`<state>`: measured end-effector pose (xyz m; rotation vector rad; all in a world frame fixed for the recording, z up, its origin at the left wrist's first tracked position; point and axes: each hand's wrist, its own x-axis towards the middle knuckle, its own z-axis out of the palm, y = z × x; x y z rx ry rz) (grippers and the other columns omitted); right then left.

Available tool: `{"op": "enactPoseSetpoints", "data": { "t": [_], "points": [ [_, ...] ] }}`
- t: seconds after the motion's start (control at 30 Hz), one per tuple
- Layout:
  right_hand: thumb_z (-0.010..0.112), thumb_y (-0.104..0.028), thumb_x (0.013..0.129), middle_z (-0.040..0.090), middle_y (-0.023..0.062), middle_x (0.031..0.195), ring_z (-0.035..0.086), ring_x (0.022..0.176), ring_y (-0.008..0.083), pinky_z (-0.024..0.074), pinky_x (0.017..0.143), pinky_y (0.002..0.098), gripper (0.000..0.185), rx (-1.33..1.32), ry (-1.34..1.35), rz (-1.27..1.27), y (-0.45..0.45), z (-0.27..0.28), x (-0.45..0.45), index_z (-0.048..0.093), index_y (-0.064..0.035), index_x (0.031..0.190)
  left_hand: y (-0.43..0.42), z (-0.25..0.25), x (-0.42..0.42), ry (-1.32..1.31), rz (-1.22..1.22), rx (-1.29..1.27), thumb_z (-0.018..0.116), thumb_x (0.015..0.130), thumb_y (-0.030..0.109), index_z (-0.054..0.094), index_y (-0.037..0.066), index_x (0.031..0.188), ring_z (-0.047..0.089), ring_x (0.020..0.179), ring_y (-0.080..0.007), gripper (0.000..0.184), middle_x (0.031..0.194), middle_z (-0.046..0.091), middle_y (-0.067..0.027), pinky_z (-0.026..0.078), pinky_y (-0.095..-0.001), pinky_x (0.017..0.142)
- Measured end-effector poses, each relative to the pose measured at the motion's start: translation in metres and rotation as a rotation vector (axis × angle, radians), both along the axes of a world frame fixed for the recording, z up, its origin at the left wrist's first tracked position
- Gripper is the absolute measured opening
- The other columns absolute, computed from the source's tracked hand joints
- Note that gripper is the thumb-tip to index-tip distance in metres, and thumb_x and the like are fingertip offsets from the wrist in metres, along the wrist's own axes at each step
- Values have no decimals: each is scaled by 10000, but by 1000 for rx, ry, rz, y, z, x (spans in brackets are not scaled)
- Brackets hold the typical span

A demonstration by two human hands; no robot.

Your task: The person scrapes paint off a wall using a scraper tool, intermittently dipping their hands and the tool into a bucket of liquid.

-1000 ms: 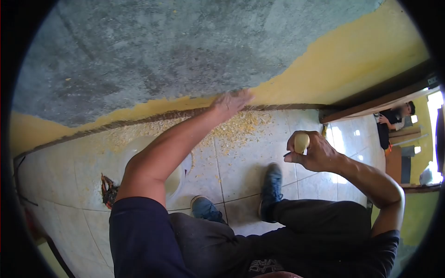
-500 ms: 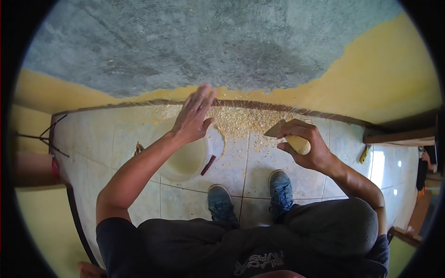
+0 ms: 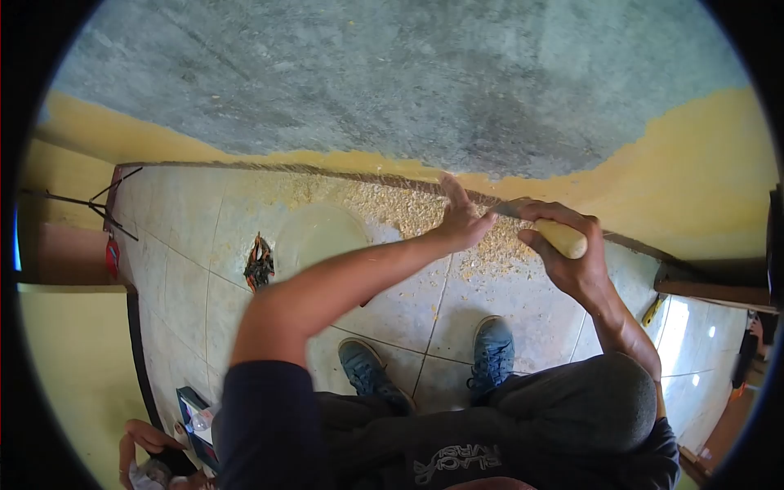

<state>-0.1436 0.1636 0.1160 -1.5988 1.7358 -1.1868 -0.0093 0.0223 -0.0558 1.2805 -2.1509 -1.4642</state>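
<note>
My right hand (image 3: 572, 249) is closed round the pale handle (image 3: 562, 238) of a scraper, whose dark flat blade (image 3: 508, 209) points left toward the foot of the wall. Close to the blade's tip is my left hand (image 3: 464, 220), its fingers apart and holding nothing; whether it touches the blade I cannot tell. Both hands are above yellowish flakes (image 3: 408, 208) strewn along the wall base. The wall has bare grey plaster (image 3: 367, 90) above and a strip of yellow paint (image 3: 702, 155) below. A whitish bucket (image 3: 322, 233) stands left of my left hand, partly behind my forearm.
A dark, orange-flecked bundle (image 3: 259, 263) lies on the tiles beside the bucket. Black thin legs of a stand (image 3: 102, 204) are at the left. Another person (image 3: 155, 457) is at the lower left. A wooden edge (image 3: 702, 287) and a yellow-handled tool (image 3: 652, 310) are at the right.
The view has swung. My left hand has moved right, from above the bucket to beside the scraper blade. My right hand still grips the scraper, now nearer the wall.
</note>
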Motion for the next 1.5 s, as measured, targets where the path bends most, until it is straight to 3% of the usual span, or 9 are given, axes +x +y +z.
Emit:
{"op": "enactPoseSetpoints", "data": {
  "t": [0.1, 0.17, 0.27, 0.6, 0.7, 0.9, 1.13, 1.23, 1.5],
  "points": [
    [829, -67, 802, 752, 117, 923, 727, 820, 245, 561, 760, 331, 214, -48, 32, -126, 0, 2, 2, 728, -5, 980, -32, 108, 69, -441, -435, 251, 593, 987, 392, -39, 14, 1600, 300, 1496, -362, 958, 1643, 141, -292, 309, -396, 1198],
    [849, -85, 792, 748, 109, 882, 703, 758, 202, 547, 713, 308, 225, -16, -37, -135, -4, -9, 8, 727, -4, 963, -63, 95, 126, -401, -591, -156, 605, 976, 259, 384, 85, 1544, 550, 1319, -339, 633, 1457, 531, -224, 447, -400, 1094],
    [858, -94, 784, 722, 132, 924, 674, 778, 197, 537, 702, 311, 256, -4, -18, 14, -17, -20, 27, 714, -3, 976, -74, 139, 190, -346, -406, -309, 636, 896, 130, 676, 83, 1202, 698, 1035, -327, 312, 1100, 727, -172, 542, -406, 917],
    [821, -117, 795, 690, 147, 1075, 683, 985, 343, 560, 840, 419, 271, -177, 113, 772, -74, 31, 141, 675, -32, 1008, -52, -20, 253, -821, -612, -202, 645, 786, 160, 737, 83, 1073, 699, 994, -352, 311, 1032, 732, -193, 540, -432, 891],
    [792, -113, 797, 684, 129, 1057, 664, 995, 352, 532, 864, 441, 219, 17, 146, 898, -96, 13, 174, 668, -62, 971, -71, -3, 247, -884, -760, -20, 641, 778, 164, 714, 79, 1161, 694, 1021, -359, 398, 1065, 726, -207, 537, -440, 907],
    [810, -199, 765, 696, 146, 1030, 669, 1000, 350, 534, 859, 447, 280, 308, 447, 733, -145, -44, 233, 697, -82, 992, -64, 87, 302, -413, -280, -100, 730, 729, 90, 588, 37, 1313, 670, 1118, -347, 604, 1148, 711, -196, 529, -414, 949],
    [806, -247, 709, 735, 195, 951, 716, 898, 366, 580, 806, 452, 343, 507, 506, 598, -185, -113, 267, 735, -85, 1003, -55, 57, 296, -220, -80, 20, 843, 703, 136, 488, 30, 1394, 635, 1191, -323, 784, 1236, 664, -223, 519, -390, 972],
    [798, -288, 711, 741, 197, 947, 723, 866, 377, 584, 781, 451, 356, 573, 430, 538, -192, -129, 268, 736, -61, 979, -56, 39, 300, 118, 41, 331, 854, 712, 133, 477, 29, 1378, 671, 1118, -271, 773, 1159, 695, -199, 519, -378, 953],
    [720, -165, 741, 688, 209, 1048, 664, 1051, 360, 524, 918, 406, 361, 373, 82, 649, -184, -78, 236, 672, -59, 1082, -53, 54, 293, -196, 148, -174, 751, 800, 68, 712, 62, 1079, 727, 921, -316, 281, 987, 746, -184, 543, -399, 811]
  ]
}}
